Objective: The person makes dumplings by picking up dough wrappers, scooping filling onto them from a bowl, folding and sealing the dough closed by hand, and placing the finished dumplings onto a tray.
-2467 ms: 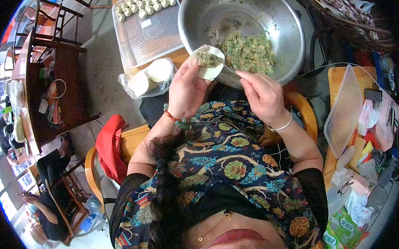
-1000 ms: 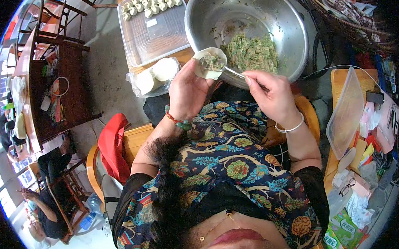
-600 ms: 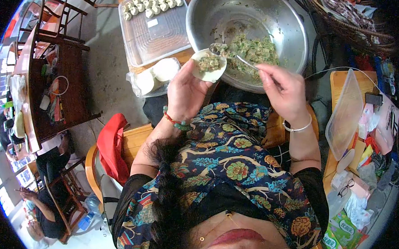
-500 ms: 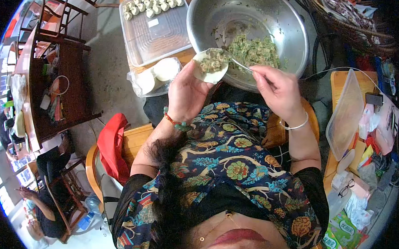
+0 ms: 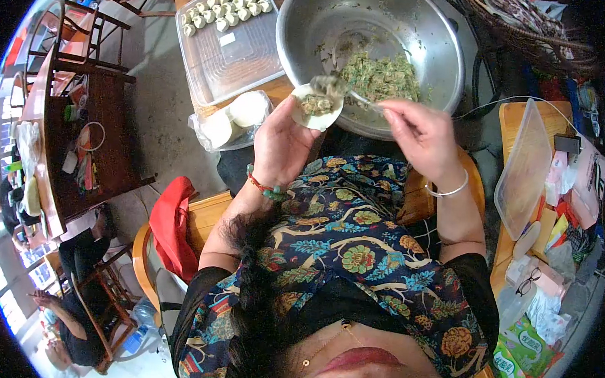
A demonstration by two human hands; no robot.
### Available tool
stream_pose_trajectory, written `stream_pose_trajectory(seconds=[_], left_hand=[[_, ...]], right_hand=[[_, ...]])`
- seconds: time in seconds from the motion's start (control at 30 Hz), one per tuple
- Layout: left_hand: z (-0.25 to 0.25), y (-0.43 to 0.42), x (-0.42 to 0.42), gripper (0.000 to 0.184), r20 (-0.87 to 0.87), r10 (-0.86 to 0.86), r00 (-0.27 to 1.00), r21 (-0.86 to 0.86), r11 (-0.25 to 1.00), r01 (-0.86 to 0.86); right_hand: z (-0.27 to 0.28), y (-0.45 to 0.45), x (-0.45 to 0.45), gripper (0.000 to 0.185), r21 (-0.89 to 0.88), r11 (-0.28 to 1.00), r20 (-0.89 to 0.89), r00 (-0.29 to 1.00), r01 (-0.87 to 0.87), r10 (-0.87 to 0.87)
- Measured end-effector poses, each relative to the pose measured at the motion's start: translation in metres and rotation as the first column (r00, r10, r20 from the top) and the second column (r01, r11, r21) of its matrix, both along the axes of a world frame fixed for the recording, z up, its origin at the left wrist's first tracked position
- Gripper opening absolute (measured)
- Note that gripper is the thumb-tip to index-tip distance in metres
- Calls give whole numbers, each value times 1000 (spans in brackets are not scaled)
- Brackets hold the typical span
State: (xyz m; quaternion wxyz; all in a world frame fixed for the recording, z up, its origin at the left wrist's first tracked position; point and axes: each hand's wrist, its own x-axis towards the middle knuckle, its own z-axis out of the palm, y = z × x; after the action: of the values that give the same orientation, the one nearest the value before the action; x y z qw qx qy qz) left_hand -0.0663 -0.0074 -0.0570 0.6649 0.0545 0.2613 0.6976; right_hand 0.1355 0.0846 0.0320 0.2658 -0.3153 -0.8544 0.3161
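Basically, spoon (image 5: 331,87) is blurred at filled wrapper (image 5: 327,119)'s far edge, contact unclear; steel bowl (image 5: 438,59)'s far rim is cropped. Left hand (image 5: 281,145) grips wrapper, fingers mostly hidden underneath; right hand (image 5: 421,137) pinches spoon handle. Bowl holds green filling (image 5: 382,77) toward near edge; tray (image 5: 237,62) has dumplings (image 5: 224,10) along far edge.

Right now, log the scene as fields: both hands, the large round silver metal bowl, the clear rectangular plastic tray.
left hand: holds a round white dough wrapper with brownish-green chopped filling on it
right hand: holds a thin silver metal spoon, its end blurred
bowl: a heap of brownish-green filling inside
tray: small white dumplings in rows at its far end
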Motion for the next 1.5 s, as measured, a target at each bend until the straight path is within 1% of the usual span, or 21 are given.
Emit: stream_pose_trajectory(seconds=[0.07,0.13,0.17,0.2,0.27,0.33,0.4,0.47,0.53,0.67,0.7,0.73,0.8,0.83,0.87,0.97,1.2,1.3,1.4,1.43,1.5], left_hand=[[-3,-1,-1,43,-16,-3,1000,-11,1000,3],[-7,0,-2,43,-10,30,999,-38,999,-31],[-7,0,-2,43,-12,29,999,-33,999,-30],[-8,0,-2,41,12,49,999,-49,998,-48],[-9,1,-3,39,35,70,997,-56,996,-68],[-11,-1,-5,40,39,78,996,-88,993,-74],[-9,-4,-7,41,12,54,998,-59,997,-53],[-3,-5,-8,43,-32,52,998,-106,993,-56],[-2,-6,-8,43,-25,55,998,-84,995,-57],[-1,-8,-12,45,-46,57,997,-78,995,-60],[-1,-9,-13,45,-46,57,997,-79,995,-61],[-2,-10,-15,46,-53,26,998,-72,997,-30],[-1,-11,-14,48,-59,-8,998,-65,998,4],[3,-11,-11,49,-36,-22,999,-50,999,20],[5,-11,-9,50,-13,-36,999,-35,999,36],[4,-13,-6,50,34,-61,998,-18,998,62],[9,-17,-5,51,18,-77,997,-43,996,78],[8,-18,-1,53,15,-109,994,18,994,109],[11,-18,3,52,-9,-103,995,42,994,103],[6,-19,3,46,-42,-109,993,99,989,113],[4,-20,4,41,-93,-99,991,81,991,107]], right_hand=[[2,4,9,13,-44,998,-8,999,50,-51],[2,14,20,15,141,976,146,971,167,-187],[-1,19,21,11,256,955,160,967,151,-196],[-7,24,25,11,263,953,156,968,151,-196],[-27,35,34,14,389,921,501,837,9,-220],[-50,42,34,16,394,919,572,785,-8,-239],[-69,48,33,15,343,933,672,722,-110,-162],[-85,50,32,14,370,919,647,747,-134,-151],[-85,50,26,19,292,940,721,686,-175,-96],[-48,36,8,26,280,947,718,689,-158,-97],[-33,30,0,34,318,924,543,840,-212,6],[-26,24,-7,45,366,896,341,932,-253,124],[-26,16,-19,55,432,802,214,910,-413,354],[-25,9,-26,43,456,783,197,906,-423,374],[-26,6,-32,43,456,784,196,907,-421,373],[-37,2,-40,17,507,762,157,912,-403,378],[-45,1,-48,8,478,803,72,927,-356,368],[-43,3,-52,12,275,933,-77,962,-234,264],[-50,4,-54,9,160,979,-143,978,-129,152],[-52,6,-54,9,134,984,-139,980,-121,139],[-59,8,-55,9,96,989,-169,978,-108,123]])
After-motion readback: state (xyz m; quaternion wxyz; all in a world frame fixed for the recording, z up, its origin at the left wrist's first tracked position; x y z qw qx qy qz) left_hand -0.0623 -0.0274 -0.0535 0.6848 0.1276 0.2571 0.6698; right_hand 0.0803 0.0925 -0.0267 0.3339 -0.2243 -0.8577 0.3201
